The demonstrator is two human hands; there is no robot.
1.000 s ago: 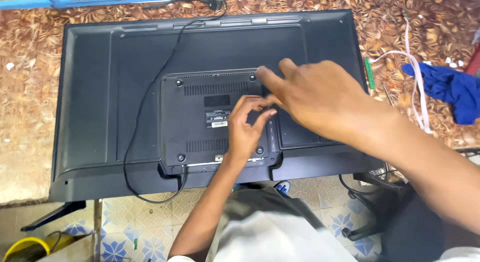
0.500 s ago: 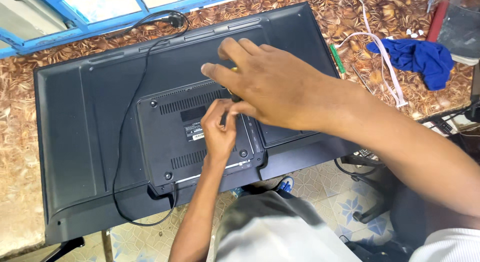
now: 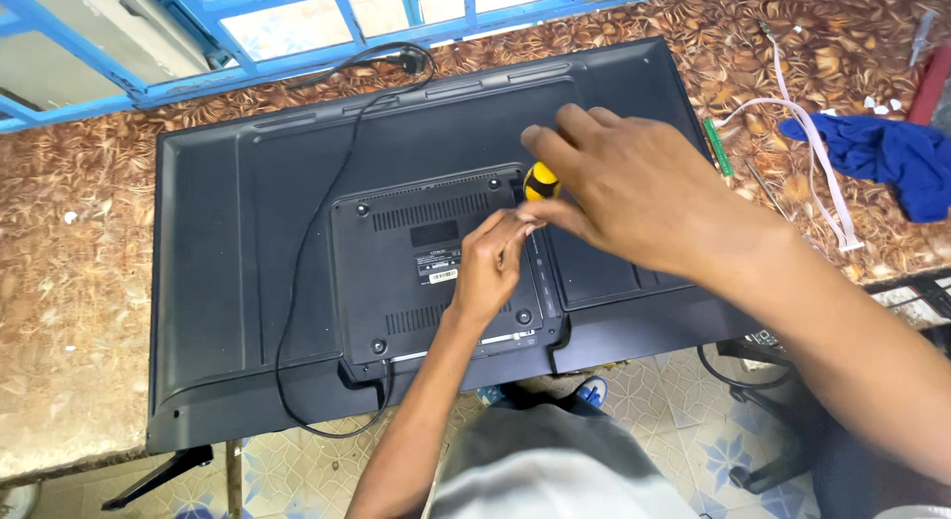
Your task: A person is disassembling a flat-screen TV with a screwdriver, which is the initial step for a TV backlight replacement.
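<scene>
On the desk [image 3: 59, 281], the television's back cover [image 3: 238, 232] stays screwed down; right hand [image 3: 634, 197] fingers clamp a yellow-handled screwdriver [image 3: 540, 180], left hand [image 3: 490, 266] fingers pinch its shaft.

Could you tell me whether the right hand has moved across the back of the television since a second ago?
Yes. The right hand has shifted from above the raised centre panel toward its upper right corner, now gripping a yellow-and-black screwdriver handle.

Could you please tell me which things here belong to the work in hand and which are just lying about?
In use: television back, face down; yellow-and-black screwdriver in the right hand; left hand steadying by its tip; power cord.
Lying about: blue cloth; white ribbon cable; green stick.
</scene>
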